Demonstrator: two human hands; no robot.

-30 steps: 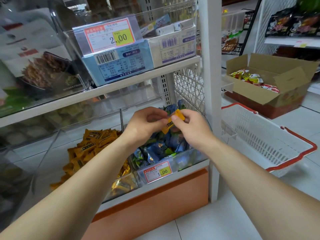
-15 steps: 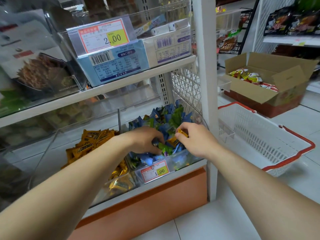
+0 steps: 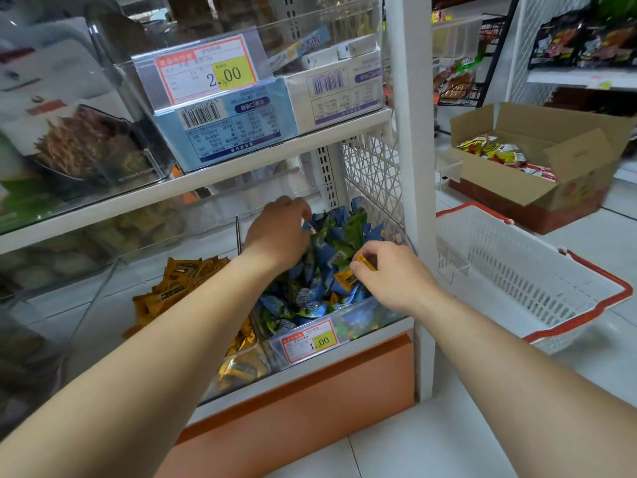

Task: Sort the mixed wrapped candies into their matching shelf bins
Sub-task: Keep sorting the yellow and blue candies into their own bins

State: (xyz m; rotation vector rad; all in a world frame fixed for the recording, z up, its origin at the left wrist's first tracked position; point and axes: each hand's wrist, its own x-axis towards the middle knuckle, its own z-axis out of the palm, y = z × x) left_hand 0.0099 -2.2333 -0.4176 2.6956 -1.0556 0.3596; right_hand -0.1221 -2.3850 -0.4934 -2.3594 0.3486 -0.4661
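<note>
Two clear bins sit side by side on the low shelf. The right bin [image 3: 365,326] is heaped with blue and green wrapped candies [image 3: 339,236], with a stray orange candy [image 3: 346,280] lying on top. The left bin [image 3: 241,370] holds orange wrapped candies [image 3: 182,281]. My right hand [image 3: 393,274] pinches a small orange candy [image 3: 364,262] between thumb and fingers above the right bin's heap. My left hand [image 3: 279,229] reaches deep into the back of the same bin, fingers curled among the blue wrappers; what it grips is hidden.
A white shelf post [image 3: 413,167] stands just right of the bins. Beyond it a white basket with red handles [image 3: 517,270] rests on the floor, and an open cardboard box [image 3: 551,157] of snack packs sits behind. Boxed goods fill the shelf [image 3: 241,160] above.
Both hands dropped from holding one orange candy above the bin. The left hand pushed farther back into the blue heap; the right hand stays at the front with an orange candy.
</note>
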